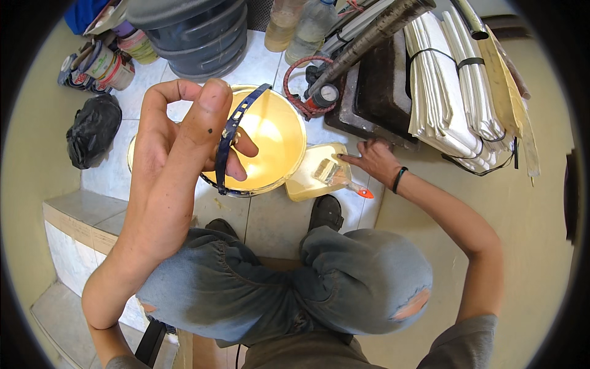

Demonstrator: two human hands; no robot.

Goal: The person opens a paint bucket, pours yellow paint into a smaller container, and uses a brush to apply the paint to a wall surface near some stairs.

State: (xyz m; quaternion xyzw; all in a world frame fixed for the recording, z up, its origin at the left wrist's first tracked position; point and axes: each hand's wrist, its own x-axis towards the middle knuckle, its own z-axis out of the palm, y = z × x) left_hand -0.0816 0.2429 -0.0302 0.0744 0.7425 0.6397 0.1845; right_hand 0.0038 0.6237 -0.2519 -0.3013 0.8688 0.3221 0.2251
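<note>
My left hand (184, 141) is raised over the left side of a bucket (299, 138) with yellow paint inside. A dark blue, slotted plastic strip (228, 132) arches along that side, and my lower fingers curl behind it; my thumb and forefinger are pressed together above. Right of the bucket lies a shallow yellow tray (301, 187), touching or nearly touching it. A paint-smeared paintbrush (338, 174) with an orange handle tip rests across the tray. My right hand (376, 161) grips the tray's far right corner, its fingertips partly hidden.
A large dark tub (190, 40) stands behind the bucket, with two bottles (310, 34) beside it. Paint cans (107, 67) and a black plastic bag (93, 130) are at left. A pressure gauge (326, 95), a metal pipe (369, 46) and folded white bundles (439, 86) crowd the right.
</note>
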